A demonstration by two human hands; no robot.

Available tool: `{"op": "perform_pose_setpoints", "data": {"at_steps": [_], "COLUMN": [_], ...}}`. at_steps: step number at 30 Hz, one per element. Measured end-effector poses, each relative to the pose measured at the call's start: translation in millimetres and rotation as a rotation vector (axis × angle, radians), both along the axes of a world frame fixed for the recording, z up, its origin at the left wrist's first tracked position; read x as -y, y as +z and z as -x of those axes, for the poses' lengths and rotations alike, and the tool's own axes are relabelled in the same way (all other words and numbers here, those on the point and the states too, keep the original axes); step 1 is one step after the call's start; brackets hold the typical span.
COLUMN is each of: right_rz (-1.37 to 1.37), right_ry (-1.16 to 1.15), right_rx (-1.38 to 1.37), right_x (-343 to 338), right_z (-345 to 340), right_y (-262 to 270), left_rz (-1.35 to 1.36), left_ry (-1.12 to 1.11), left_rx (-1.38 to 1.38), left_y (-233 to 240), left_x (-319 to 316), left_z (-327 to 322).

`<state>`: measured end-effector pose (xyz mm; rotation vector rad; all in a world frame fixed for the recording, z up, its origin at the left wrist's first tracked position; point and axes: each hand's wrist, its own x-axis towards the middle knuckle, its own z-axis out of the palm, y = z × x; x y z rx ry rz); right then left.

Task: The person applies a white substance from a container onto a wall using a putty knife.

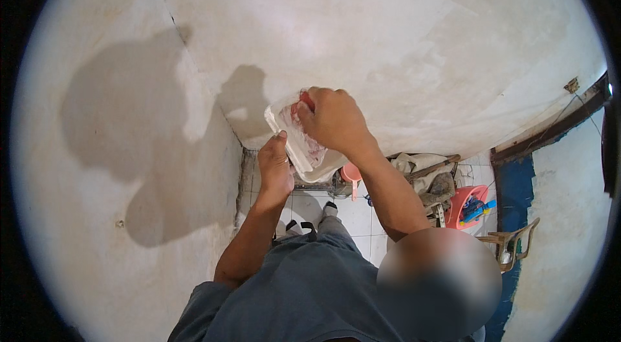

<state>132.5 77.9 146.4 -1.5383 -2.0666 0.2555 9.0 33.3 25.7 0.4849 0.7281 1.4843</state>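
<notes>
My left hand (275,162) grips the near left edge of a shallow white tray (302,153), with the thumb over its rim. The tray is tilted and held up in front of the wall. Inside it, whitish and pinkish smears (315,150) show along the middle. My right hand (335,116) reaches over the tray, its fingers closed around a small red object (306,99). Those fingers hide most of the red object, so its kind is unclear. The far right part of the tray lies behind my right hand and wrist.
Blotchy pale walls (436,51) meet in a corner ahead. On the white tiled floor (351,218) lies a pink dipper (351,174). To the right are crumpled cloths (419,169), a pink basket (465,208) with blue items, and a brown chair-like frame (516,240). My feet stand below.
</notes>
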Motion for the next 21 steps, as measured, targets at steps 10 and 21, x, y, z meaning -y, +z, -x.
{"op": "perform_pose_setpoints", "data": {"at_steps": [10,21], "right_rz": [0.076,-0.123], "right_ry": [-0.055,0.008], "right_rx": [0.051,0.329], "right_x": [7,1], "right_z": [7,-13], "right_y": [4,23], "left_rz": [0.031,0.069], "left_ry": [0.013,0.072], "left_rx": [-0.002,-0.003], "left_y": [1,10], "left_x": [-3,0], "left_z": [-2,-6]}}
